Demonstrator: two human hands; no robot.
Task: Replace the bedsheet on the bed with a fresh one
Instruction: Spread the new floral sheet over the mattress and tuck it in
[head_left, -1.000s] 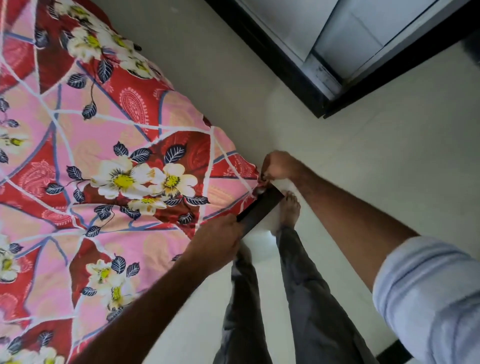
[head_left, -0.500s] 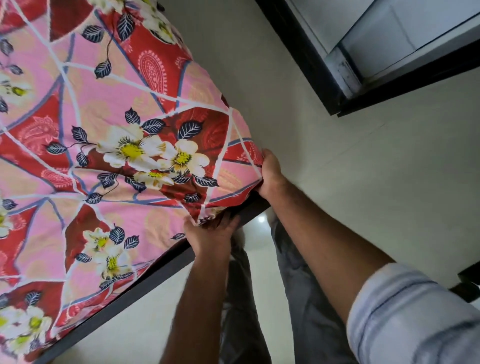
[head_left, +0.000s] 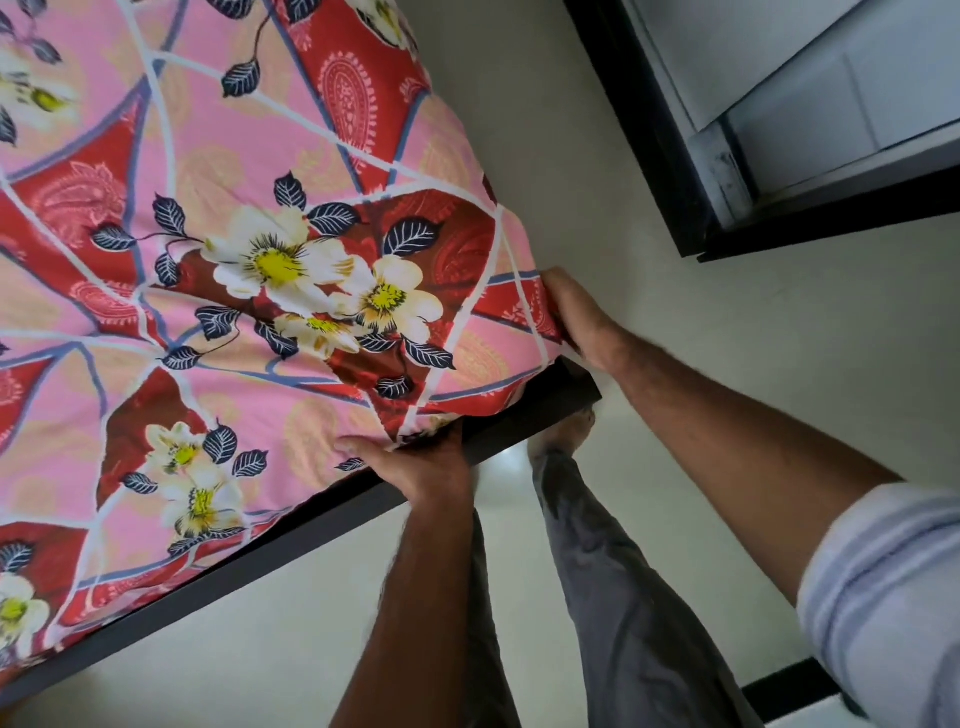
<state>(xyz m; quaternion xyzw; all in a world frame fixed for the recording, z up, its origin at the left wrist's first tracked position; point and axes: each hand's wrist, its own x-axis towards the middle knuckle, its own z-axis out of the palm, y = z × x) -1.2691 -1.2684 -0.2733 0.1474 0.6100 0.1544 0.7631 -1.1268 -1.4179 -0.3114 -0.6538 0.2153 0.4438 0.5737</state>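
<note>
The fingertips of both hands are hidden under the folded cloth at the bed's corner, and the bedsheet (head_left: 234, 270) runs out of view at the top and left. Its near edge runs along the dark bed frame (head_left: 291, 535), slanting from lower left up to the corner at right. The left hand (head_left: 415, 467) grips the sheet's hem just below the corner, thumb on top. The right hand (head_left: 576, 322) curls around the corner's far side, gripping the fabric there.

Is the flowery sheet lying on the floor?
No, the flowery sheet covers the mattress on the black bed frame, and both hands, left hand and right hand, grip its corner.
</note>
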